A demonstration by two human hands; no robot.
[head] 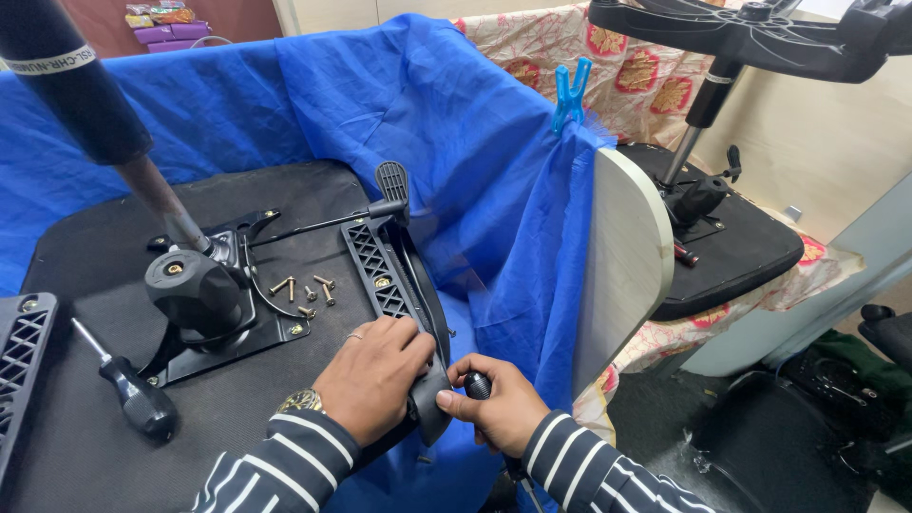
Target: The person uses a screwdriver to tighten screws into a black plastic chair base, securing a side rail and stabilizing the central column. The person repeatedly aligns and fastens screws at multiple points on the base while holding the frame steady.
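1. Left hand (372,375), ring and gold wristwatch, striped sleeve: palm down, fingers curled over the lower end of the black plastic armrest (404,309), pressing it against the seat edge.
2. Right hand (502,404): closed around a black tool handle (478,385), thumb touching the armrest's end; the tool's tip is hidden.
3. Armrest: lies along the right edge of the upturned seat base (85,437), ribbed bracket uppermost. Judged rigid, light, smooth on its padded curve and liable to slip; best held at the ribbed bracket or lower end.
4. Screwdriver (128,385), black handle: lies loose on the seat base, left, well apart from both hands.
5. Loose screws (304,290): small cluster between armrest and metal mechanism plate (223,304).
6. Round black knob (190,290) and gas-lift column (95,114): rise from the plate.
7. Blue cloth (399,104): drapes behind, held by a blue clip (570,90).
8. Second upturned chair (731,237): far right.
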